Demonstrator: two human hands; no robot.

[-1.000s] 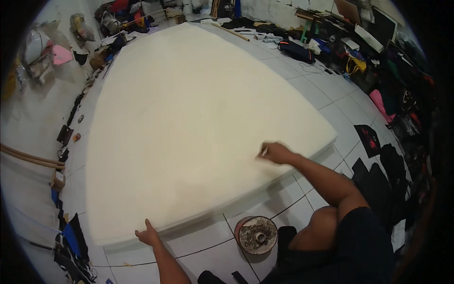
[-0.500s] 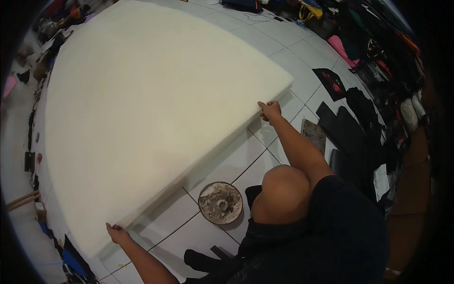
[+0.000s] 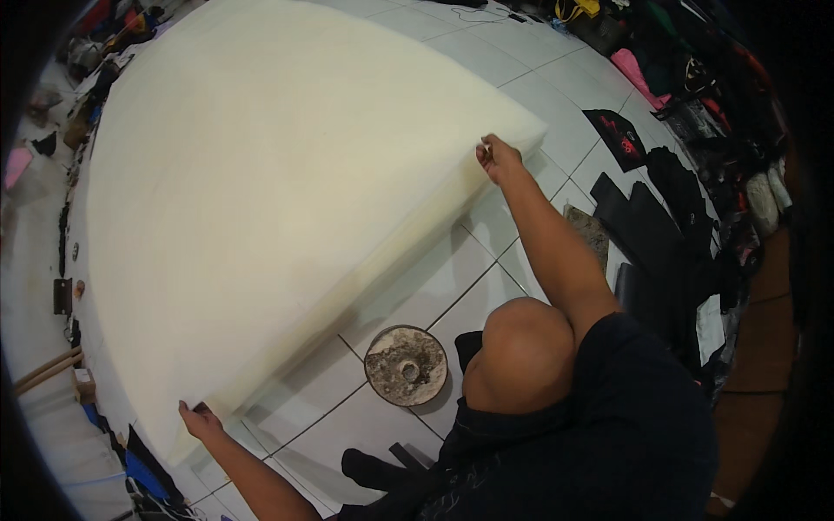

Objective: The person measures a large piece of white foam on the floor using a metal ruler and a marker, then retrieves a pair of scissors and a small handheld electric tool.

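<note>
A big cream-coloured foam sheet covers the tiled floor on the left and middle. My left hand is closed on its near edge, close to the near left corner. Farther up the same edge, my right hand grips the foam near the right corner, fingers curled in. Between my two hands the front side of the foam shows as a pale, shaded band. Below that edge stands a round, stained disc-shaped weight with a raised ring at its centre.
Right of my arm lie dark flat pieces and a mottled slab. A black panel with a red print lies farther off. Piled bags and cloth line the right rim; wooden sticks are at the left.
Both hands have shifted away from me with the foam's near edge, my right one more. More of the foam's front side now shows. The camera's view has shifted slightly.
</note>
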